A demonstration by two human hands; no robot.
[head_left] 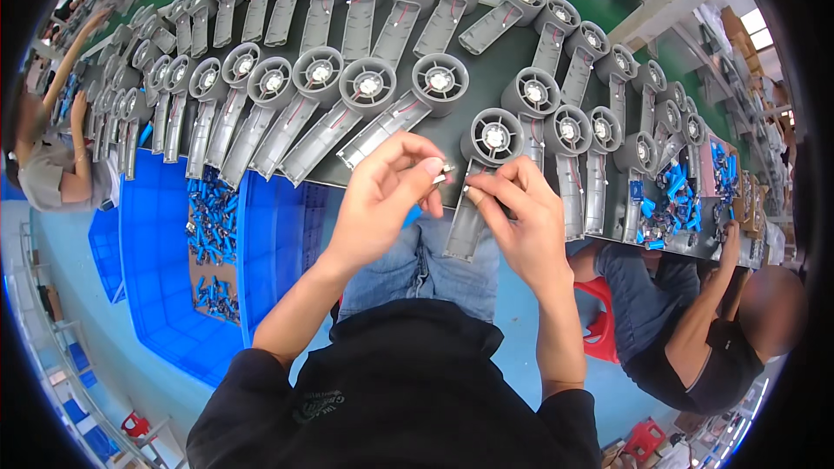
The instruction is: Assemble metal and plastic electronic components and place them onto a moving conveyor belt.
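Note:
My left hand (387, 195) is closed, with a small circuit board with a white socket (445, 174) at its fingertips. Below its fingers shows part of a blue cylindrical battery (412, 216), mostly hidden by the palm. Close by on the right, my right hand (521, 213) pinches a small white wire connector (468, 190) between thumb and forefinger. The two fingertips are a short gap apart. Under and behind the right hand lies a grey fan housing (493, 137) with a round, spoked head; its open handle (464, 233) reaches over the table's near edge.
Rows of similar grey housings (367, 85) cover the dark table. At left stands a blue bin (165, 269) near many blue batteries (213, 221). More batteries (682, 204) are heaped at right, beside a seated co-worker (695, 339). Another person (65, 165) works at far left.

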